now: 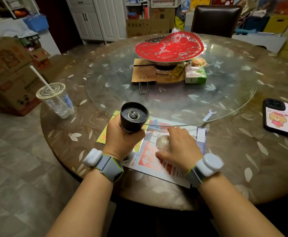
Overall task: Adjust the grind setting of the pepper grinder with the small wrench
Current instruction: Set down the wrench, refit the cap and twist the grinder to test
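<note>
- Grinder [134, 117]: black, held upside down above the near table edge, grinding end tilted toward the camera; a small metal nut shows at the centre of that end.
- Left hand [121, 139]: fingers wrapped round the grinder body, gripping it.
- Right hand [179, 147]: palm down on the magazine [160, 170], fingers loosely curved over a small round pale object [162, 142]; cannot tell whether it is gripped or only covered.
- Wrench [209, 115]: small, flat, metal, lying on the glass turntable [225, 93] near its front edge, apart from both hands.
- Magazine lies flat on the table [242, 151], partly under the turntable rim.
- Cup [56, 101] with straw stands left of the grinder; phone [278, 117] lies face down at far right.
</note>
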`<state>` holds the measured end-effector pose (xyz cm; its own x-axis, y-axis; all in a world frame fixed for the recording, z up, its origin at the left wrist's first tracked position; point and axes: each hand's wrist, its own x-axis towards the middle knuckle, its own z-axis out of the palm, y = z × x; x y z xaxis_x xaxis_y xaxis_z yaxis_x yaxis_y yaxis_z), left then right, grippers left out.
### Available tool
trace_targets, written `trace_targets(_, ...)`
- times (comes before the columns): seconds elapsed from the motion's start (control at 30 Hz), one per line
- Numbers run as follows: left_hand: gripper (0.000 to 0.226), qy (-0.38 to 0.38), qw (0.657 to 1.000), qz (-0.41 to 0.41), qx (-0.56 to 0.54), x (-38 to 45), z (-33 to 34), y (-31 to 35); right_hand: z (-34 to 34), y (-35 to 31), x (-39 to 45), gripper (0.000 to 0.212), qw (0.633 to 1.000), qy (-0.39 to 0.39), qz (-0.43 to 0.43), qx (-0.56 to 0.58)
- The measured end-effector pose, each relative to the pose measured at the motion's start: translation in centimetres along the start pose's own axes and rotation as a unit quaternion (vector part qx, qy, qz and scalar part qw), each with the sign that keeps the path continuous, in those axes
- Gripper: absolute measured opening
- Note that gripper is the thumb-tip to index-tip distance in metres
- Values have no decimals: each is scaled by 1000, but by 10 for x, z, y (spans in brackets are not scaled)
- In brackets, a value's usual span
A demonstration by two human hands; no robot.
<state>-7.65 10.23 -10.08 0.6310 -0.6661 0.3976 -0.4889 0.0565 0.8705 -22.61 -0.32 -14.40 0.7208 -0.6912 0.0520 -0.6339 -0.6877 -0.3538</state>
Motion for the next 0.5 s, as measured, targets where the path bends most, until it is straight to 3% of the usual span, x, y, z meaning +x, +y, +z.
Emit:
trace_targets(0.13, 28, 1, 1000, 2, -6, 0, 0, -1, 6, 2, 3, 54, 998, 48, 3, 38)
trace_targets(0.2, 26, 2, 1000, 3, -8, -1, -1, -1, 3, 0, 2, 51, 990, 83, 11, 111)
trace_targets(0.27, 23, 4, 1000, 6, -8, -1, -2, -1, -9, -4, 1, 49, 958, 92, 29, 271)
trace_targets(0.37, 21, 5, 1000, 5, -7, 0, -1, 0, -42, -18, -2, 51, 872, 115, 10, 475)
trace_targets(0.5, 24, 5, 1000, 6, -7, 0, 2, 3, -82, -39, -7, 52, 846, 111, -83, 515)
